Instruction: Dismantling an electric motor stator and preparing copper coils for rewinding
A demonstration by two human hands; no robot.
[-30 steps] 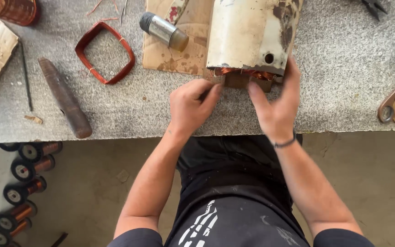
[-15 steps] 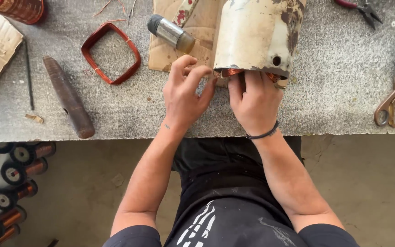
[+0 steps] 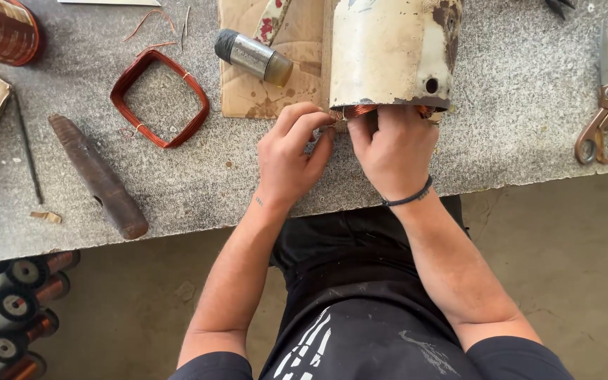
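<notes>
1. At the near edge of the grey speckled counter (image 3: 529, 119), your two hands meet at the open mouth of a cream, rust-flaked metal housing (image 3: 388, 53) that lies on its side.
2. Inside that housing's mouth you can see copper windings (image 3: 357, 110); only a thin orange rim of them shows between the shell and your fingers.
3. Your left hand (image 3: 291, 158) pinches something small at the winding edge, thumb and forefinger closed together; what it grips is too small to tell.
4. Your right hand (image 3: 393, 148) is curled over the housing's lower lip, fingers pressed onto the windings, a dark band at the wrist.
5. Under the housing lies a stained sheet of cardboard (image 3: 262, 95), and on it rests a small metal cylinder (image 3: 253, 58) lying tilted, just beside the housing.
6. Left of the cardboard, a loose copper wire coil (image 3: 160, 98) bent into a rounded square lies flat, and a dark wooden handle (image 3: 98, 176) lies nearer the edge.
7. A brown tin (image 3: 1, 29) sits at the far left corner; its contents are hidden.
8. Scissors (image 3: 602, 105) lie well apart on the right.
9. Below the counter on the left, spools of copper wire (image 3: 29, 299) lie on the floor.
</notes>
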